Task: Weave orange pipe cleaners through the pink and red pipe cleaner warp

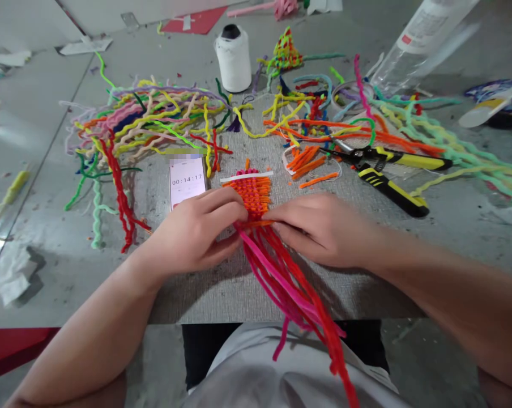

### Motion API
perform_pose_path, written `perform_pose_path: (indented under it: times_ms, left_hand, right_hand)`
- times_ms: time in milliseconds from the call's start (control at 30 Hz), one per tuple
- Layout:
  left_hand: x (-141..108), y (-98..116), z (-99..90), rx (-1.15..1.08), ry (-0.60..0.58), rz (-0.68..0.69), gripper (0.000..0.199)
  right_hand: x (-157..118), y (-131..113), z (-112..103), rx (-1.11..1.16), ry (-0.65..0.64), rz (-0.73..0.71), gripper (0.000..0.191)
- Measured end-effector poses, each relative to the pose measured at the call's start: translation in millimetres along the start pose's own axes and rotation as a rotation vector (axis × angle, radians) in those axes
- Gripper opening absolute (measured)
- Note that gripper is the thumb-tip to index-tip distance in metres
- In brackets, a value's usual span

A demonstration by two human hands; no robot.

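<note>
A small woven piece [251,195] of orange and pink-red pipe cleaners lies on the grey mat, with a white strip [246,177] across its far end. Long red and pink pipe cleaners [290,277] trail from its near end over the table edge toward my lap. My left hand [200,229] pinches the weaving's lower left edge, fingers closed. At the lower right edge my right hand [319,226] has its fingertips closed on the end of an orange pipe cleaner [258,223] lying crosswise between both hands.
A phone [187,180] running a timer lies beyond my left hand. Yellow-black pliers [387,170] and short orange pieces [304,161] lie to the right. Behind are heaped pipe cleaners [149,119], a white thread spool [234,59] and a clear bottle [413,45].
</note>
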State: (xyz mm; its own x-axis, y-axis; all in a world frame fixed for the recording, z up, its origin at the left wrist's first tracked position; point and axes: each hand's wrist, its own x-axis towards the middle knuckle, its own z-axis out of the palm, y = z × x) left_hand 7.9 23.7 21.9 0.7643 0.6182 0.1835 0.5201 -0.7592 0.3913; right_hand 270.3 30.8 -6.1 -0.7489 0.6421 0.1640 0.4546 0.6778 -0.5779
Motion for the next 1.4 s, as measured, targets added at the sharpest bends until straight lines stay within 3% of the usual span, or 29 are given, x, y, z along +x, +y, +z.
perform_pose_path:
  times_ms: [233,333,567,700,900,1033,1200,1400]
  left_hand:
    - [2,9,4.6,-0.183,0.182,-0.248,0.008]
    - [1,9,4.6,-0.268,0.198,-0.340,0.015]
    - [0,12,1.7,-0.334,0.119,-0.223,0.007]
    - [-1,11,-0.4,-0.196,0.124,-0.207,0.005]
    - [-2,7,-1.2,-0.053,0.033,-0.058,0.016]
    - [-2,5,-1.6,-0.046,0.033,-0.065,0.017]
    - [-3,6,-4.3,-0.024,0.095,-0.101,0.012]
    - [-2,7,-4.2,-0.046,0.131,-0.077,0.018]
  right_hand:
    - [1,1,3,0.103,0.001,-0.076,0.033]
    - [2,2,6,0.108,0.026,-0.124,0.033]
    - [1,-1,17,0.041,0.140,-0.074,0.036]
    - [2,-2,17,0.056,0.113,-0.048,0.036]
    - [4,-3,18,0.122,0.077,-0.035,0.031]
    - [6,-2,16,0.078,0.024,0.004,0.030]
    - [5,0,17,0.002,-0.011,-0.053,0.034]
    - [4,-11,23,-0.161,-0.054,-0.250,0.022]
